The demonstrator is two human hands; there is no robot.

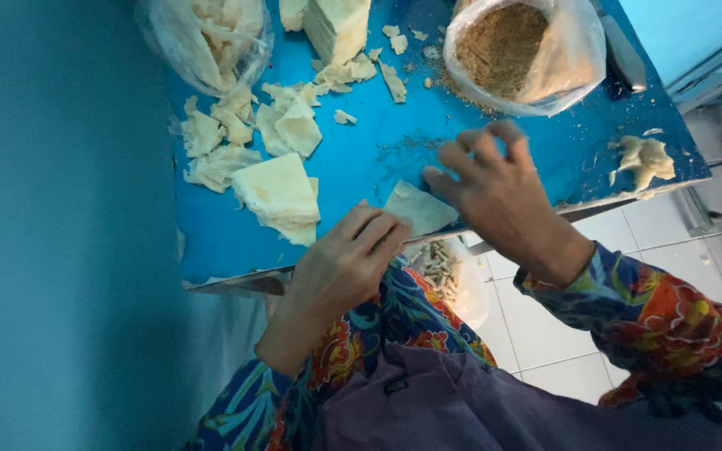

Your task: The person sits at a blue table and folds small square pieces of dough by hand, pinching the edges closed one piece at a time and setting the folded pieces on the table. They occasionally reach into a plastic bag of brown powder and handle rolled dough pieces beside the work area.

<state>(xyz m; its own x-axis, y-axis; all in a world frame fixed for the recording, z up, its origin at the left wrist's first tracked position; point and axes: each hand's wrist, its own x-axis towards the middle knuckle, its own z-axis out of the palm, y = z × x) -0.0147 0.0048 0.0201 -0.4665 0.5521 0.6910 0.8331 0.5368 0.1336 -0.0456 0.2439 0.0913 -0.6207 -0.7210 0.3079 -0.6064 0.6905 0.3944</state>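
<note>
Two clear plastic bags stand at the far edge of the blue table (378, 159). The bag of brown crumbs (521, 52) gapes open, its rim rolled back, and holds a coarse, sandy filling heaped nearly to the top; some crumbs are scattered on the table just beside it. The second bag (206, 38), at the table's far left corner, is thin and crinkled and holds pale torn wrapper pieces. A third bag (449, 271) hangs below the table's near edge, with small pale rolled pieces inside.

Between the two upper bags sits one tall stack of pale sheets (338, 25), square-cut and layered. One lower stack of wrappers (279, 194), wedge-shaped and soft-edged, lies on the table's near left part. Loose torn scraps (244, 125), too many and too overlapped to count, are strewn between that stack and the second bag. One lumpy clump of dough (643, 159) rests at the table's right edge.

A single thin wrapper sheet (418, 207), pale, flat and roughly triangular, lies at the table's near edge. The left hand (346, 263) presses its extended fingers down close together at the sheet's near corner. The right hand (495, 188) hovers at the sheet's far side, fingers curled and bunched toward the thumb; whether they pinch anything cannot be told. Both sleeves are of bright floral cloth
</note>
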